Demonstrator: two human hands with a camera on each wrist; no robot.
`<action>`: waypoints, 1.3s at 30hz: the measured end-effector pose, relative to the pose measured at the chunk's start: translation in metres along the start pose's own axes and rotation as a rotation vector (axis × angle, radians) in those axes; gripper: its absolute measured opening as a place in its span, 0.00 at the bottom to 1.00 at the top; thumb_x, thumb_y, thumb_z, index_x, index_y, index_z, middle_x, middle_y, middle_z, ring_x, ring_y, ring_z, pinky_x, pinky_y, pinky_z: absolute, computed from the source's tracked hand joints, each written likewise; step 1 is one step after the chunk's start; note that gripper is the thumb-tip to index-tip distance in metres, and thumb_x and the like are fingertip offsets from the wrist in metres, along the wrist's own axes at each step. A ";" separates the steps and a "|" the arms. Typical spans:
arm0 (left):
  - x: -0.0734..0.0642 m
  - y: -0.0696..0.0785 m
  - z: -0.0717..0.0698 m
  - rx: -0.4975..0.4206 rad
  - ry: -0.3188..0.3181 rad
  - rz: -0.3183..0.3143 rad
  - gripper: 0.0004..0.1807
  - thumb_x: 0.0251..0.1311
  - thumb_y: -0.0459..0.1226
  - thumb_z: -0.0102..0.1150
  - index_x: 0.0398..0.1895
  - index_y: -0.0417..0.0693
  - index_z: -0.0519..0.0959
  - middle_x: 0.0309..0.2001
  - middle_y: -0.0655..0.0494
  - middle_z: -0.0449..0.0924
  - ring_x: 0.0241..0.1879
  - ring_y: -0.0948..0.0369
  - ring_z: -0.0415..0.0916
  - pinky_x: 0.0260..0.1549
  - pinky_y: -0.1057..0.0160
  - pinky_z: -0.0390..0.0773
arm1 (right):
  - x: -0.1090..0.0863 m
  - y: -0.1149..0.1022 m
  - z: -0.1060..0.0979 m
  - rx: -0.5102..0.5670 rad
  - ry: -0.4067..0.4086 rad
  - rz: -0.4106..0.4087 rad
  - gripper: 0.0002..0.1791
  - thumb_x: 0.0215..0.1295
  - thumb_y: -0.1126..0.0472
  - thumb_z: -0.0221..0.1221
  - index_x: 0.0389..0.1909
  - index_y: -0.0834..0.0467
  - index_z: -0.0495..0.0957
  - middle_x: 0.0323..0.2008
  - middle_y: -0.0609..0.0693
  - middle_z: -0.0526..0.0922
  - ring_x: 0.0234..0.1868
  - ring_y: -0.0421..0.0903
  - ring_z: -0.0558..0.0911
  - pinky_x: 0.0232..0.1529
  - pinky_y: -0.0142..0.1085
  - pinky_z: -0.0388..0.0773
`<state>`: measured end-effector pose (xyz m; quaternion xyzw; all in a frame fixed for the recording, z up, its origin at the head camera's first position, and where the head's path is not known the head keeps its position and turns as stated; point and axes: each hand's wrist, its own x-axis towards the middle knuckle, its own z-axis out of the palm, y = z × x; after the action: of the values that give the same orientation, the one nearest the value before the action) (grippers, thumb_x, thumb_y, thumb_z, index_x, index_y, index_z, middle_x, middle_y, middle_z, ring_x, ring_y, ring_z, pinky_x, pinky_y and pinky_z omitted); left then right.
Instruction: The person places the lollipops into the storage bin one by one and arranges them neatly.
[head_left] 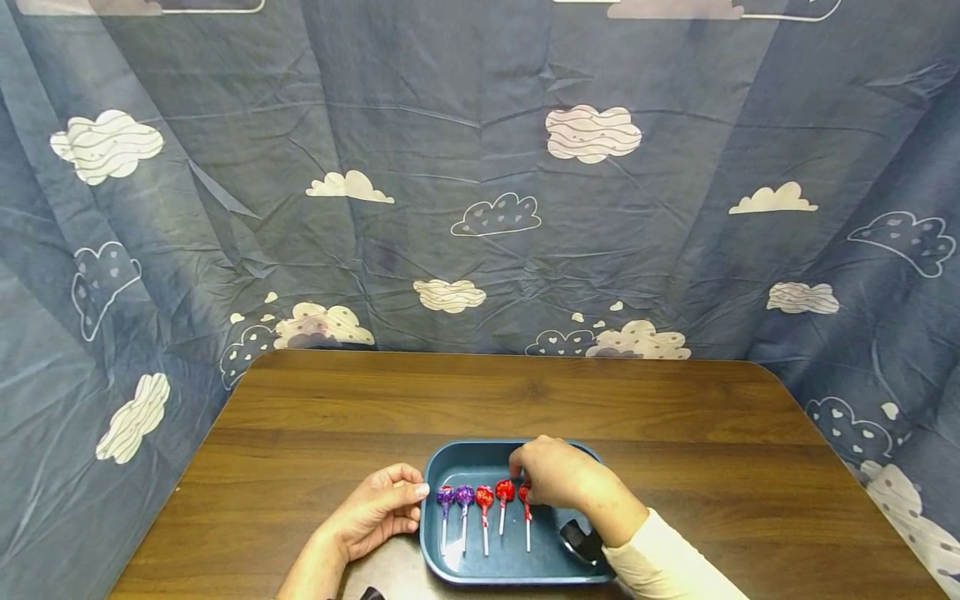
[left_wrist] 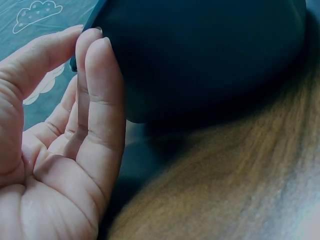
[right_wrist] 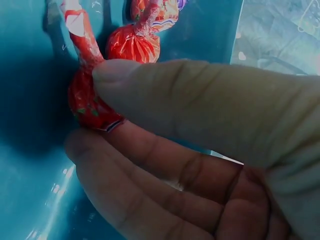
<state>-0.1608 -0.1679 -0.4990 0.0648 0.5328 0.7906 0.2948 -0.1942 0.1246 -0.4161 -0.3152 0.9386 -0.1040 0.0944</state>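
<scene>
A blue tray (head_left: pixel 480 571) holds a row of wrapped lollipops, sticks towards the person. Two purple lollipops (head_left: pixel 464 496) lie at the left, and red ones (head_left: pixel 484 497) follow to the right. With its thumb and fingertips, my left hand (head_left: pixel 382 508) pinches the tray's left rim; the left wrist view shows the outside of the tray wall (left_wrist: pixel 210 60) beside these fingers. My right hand (head_left: pixel 564 475) reaches into the tray and grips the rightmost red lollipop (right_wrist: pixel 85 97) by its wrapped head, thumb on one side and fingers on the other. Another red lollipop (right_wrist: pixel 131 46) lies close beside it.
The tray stands near the front of a brown wooden table (head_left: pixel 315 417). A blue curtain with cloud prints (head_left: pixel 450 150) hangs behind the table and along both sides. A black wrist device (head_left: pixel 581 540) on the right arm overlaps the tray's right end.
</scene>
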 end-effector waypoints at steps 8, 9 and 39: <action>0.000 -0.001 0.000 0.001 0.005 0.000 0.06 0.68 0.31 0.58 0.40 0.52 0.73 0.28 0.64 0.81 0.27 0.70 0.79 0.31 0.73 0.82 | 0.002 0.001 0.002 0.007 0.010 -0.018 0.14 0.43 0.69 0.74 0.30 0.55 0.82 0.20 0.41 0.78 0.23 0.38 0.75 0.25 0.34 0.74; 0.000 -0.001 0.000 0.002 0.005 0.000 0.06 0.68 0.32 0.58 0.40 0.52 0.73 0.28 0.65 0.81 0.27 0.70 0.79 0.31 0.73 0.82 | 0.002 0.000 0.002 0.011 0.009 -0.015 0.13 0.43 0.69 0.74 0.30 0.55 0.82 0.20 0.41 0.78 0.23 0.38 0.75 0.25 0.34 0.74; -0.001 0.000 0.002 0.013 0.013 -0.005 0.05 0.68 0.33 0.59 0.40 0.52 0.73 0.29 0.64 0.79 0.27 0.71 0.78 0.30 0.73 0.82 | -0.004 -0.006 -0.002 0.002 -0.005 0.110 0.15 0.47 0.68 0.75 0.37 0.56 0.85 0.21 0.43 0.77 0.26 0.44 0.76 0.31 0.42 0.78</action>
<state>-0.1596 -0.1666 -0.4978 0.0604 0.5399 0.7869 0.2928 -0.1881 0.1222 -0.4126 -0.2634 0.9541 -0.0986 0.1027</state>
